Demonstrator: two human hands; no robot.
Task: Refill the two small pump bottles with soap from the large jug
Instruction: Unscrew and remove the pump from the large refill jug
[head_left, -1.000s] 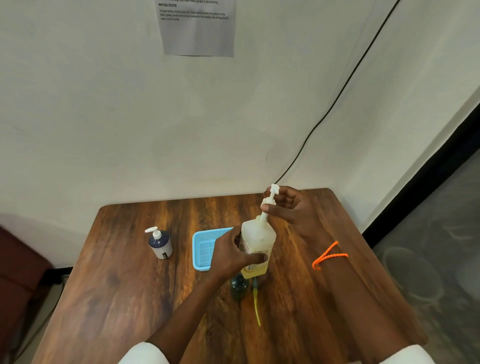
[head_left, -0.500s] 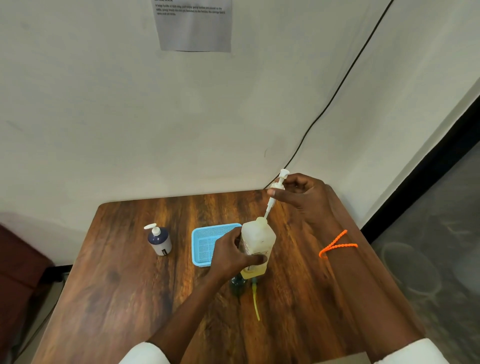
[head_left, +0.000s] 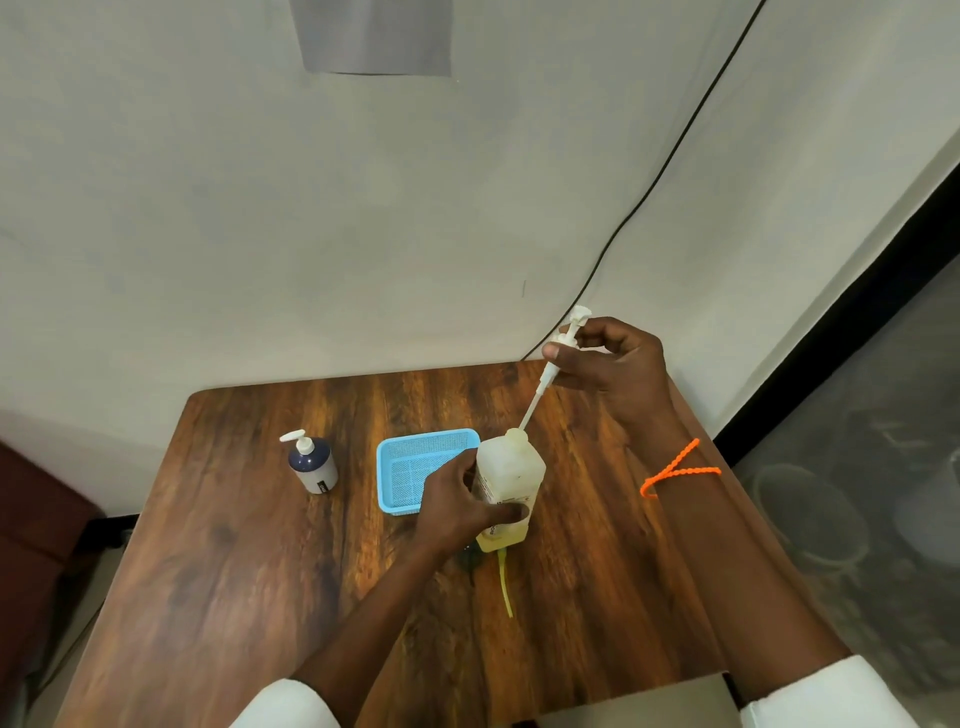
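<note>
The large translucent jug (head_left: 511, 467), with yellow soap in its lower part, stands at the middle of the wooden table (head_left: 234, 571). My left hand (head_left: 457, 506) grips its body. My right hand (head_left: 613, 369) pinches the jug's white pump head (head_left: 566, 338), lifted up and to the right, and its dip tube still enters the jug's neck. One small dark blue pump bottle (head_left: 311, 465) stands at the left with its pump on. A second small dark bottle (head_left: 469, 560) shows only a sliver between my left wrist and the jug.
A light blue mesh basket (head_left: 415, 467) sits just left of the jug. A yellow-green tube (head_left: 505, 587) lies on the table in front of the jug. A black cable (head_left: 649, 192) runs down the wall to the table's back right corner.
My right hand has drawn the pump head up and to the right, pulling more of its dip tube out of the jug. My left hand keeps holding the jug.
</note>
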